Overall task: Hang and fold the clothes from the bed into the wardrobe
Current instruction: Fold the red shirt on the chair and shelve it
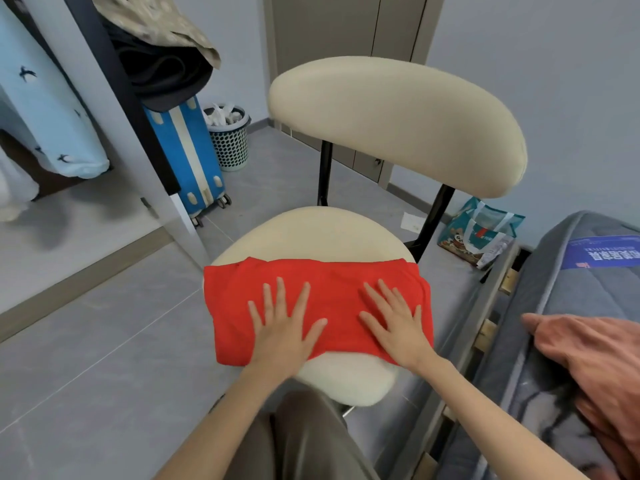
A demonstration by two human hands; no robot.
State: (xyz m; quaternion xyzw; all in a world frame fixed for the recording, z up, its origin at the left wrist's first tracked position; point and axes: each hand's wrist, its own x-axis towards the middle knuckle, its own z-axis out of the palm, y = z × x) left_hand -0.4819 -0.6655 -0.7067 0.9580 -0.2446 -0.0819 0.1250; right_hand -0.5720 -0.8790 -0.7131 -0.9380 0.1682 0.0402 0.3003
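Grey-tiled bedroom floor, head view. A cream chair [311, 230] stands at the centre of the frame, and its round seat serves as the folding surface, probably because it sits between the bed [554, 271] at the right edge and the wardrobe [114, 133] at the upper left. The red garment [339, 292] lies across the near half of the seat. It is folded into a compact rectangle whose ends slightly overhang the seat on both sides. The left hand [284, 330] and right hand [394, 323] rest on it side by side, palms down, fingers straight and spread. Each grip is fully open and has hold of nothing; it only presses the cloth. This posture suits smoothing creases and setting the fold before the bundle is lifted. A rust-coloured garment [595, 355] lies crumpled on the bed at the lower right, apparently not yet dealt with. A pale blue garment [52, 116] hangs inside the wardrobe. A blue suitcase [187, 154] stands just beside the wardrobe panel, with a mesh bin [230, 140] behind it.
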